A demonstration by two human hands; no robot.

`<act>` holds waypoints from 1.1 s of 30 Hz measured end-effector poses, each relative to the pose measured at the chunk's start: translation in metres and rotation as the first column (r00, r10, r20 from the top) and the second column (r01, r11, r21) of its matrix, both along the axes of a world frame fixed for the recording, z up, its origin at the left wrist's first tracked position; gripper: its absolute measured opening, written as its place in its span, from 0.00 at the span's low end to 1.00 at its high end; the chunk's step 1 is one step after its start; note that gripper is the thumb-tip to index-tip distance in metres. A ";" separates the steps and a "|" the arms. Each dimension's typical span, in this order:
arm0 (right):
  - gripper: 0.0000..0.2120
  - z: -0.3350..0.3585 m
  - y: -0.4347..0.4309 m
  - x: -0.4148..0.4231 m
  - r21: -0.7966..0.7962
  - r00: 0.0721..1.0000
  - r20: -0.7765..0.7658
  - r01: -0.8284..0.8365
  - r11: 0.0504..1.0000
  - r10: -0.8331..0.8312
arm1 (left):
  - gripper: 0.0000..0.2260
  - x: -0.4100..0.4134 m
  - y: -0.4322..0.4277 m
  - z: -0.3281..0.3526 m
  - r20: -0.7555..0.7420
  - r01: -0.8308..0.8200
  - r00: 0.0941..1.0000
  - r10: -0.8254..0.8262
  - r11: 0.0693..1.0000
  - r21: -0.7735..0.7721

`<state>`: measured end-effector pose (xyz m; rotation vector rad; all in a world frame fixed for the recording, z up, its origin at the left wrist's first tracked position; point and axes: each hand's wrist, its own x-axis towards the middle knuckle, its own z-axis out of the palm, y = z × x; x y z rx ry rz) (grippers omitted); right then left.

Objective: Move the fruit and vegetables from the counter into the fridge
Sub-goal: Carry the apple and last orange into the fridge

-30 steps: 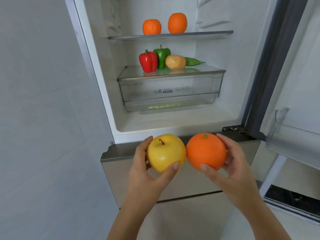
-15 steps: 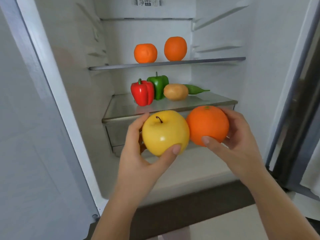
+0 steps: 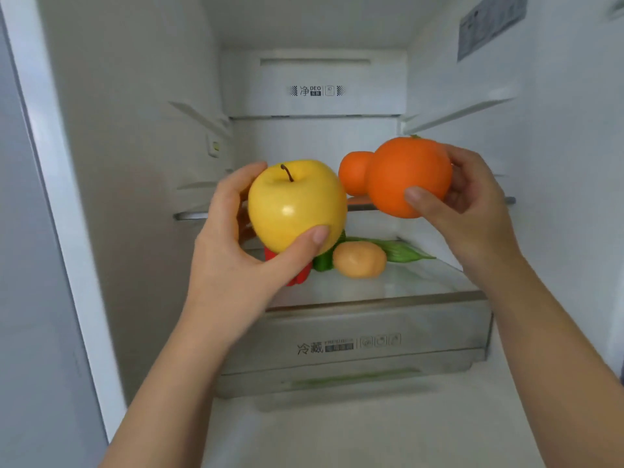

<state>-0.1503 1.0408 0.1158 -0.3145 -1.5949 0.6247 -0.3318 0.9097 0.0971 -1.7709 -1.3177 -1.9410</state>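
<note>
Two fruits held up before the upper shelf [image 3: 192,216] of the fridge [image 3: 135,163].
Left hand [image 3: 233,251] curls round the yellow apple [image 3: 297,204] and right hand [image 3: 472,211] round an orange [image 3: 408,173], neither set down. A careless placement could bump the shelved orange [image 3: 353,177] just behind and roll it off the front edge; the left end looks free.

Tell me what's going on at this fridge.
A person is loading an open fridge. The left hand grips a glossy yellow apple and the right hand holds a round orange fruit, both raised before the upper glass shelf, neither set down yet. Another orange fruit sits on that shelf; a tan potato and a long green pepper lie on the shelf below.
</note>
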 end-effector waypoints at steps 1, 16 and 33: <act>0.30 0.007 0.008 0.000 0.009 1.000 0.016 0.014 1.000 -0.014 | 0.27 -0.001 0.003 0.008 -0.026 -0.037 0.999 0.037 0.999 0.002; 0.25 0.061 0.119 -0.007 -0.231 0.873 0.424 -0.152 0.961 0.240 | 0.29 -0.060 0.082 0.075 0.046 -0.149 0.985 0.167 0.953 -0.265; 0.24 0.059 0.129 -0.007 -0.311 0.795 0.502 -0.201 0.929 0.340 | 0.39 -0.078 0.101 0.073 0.092 0.118 0.992 -0.086 0.890 -0.440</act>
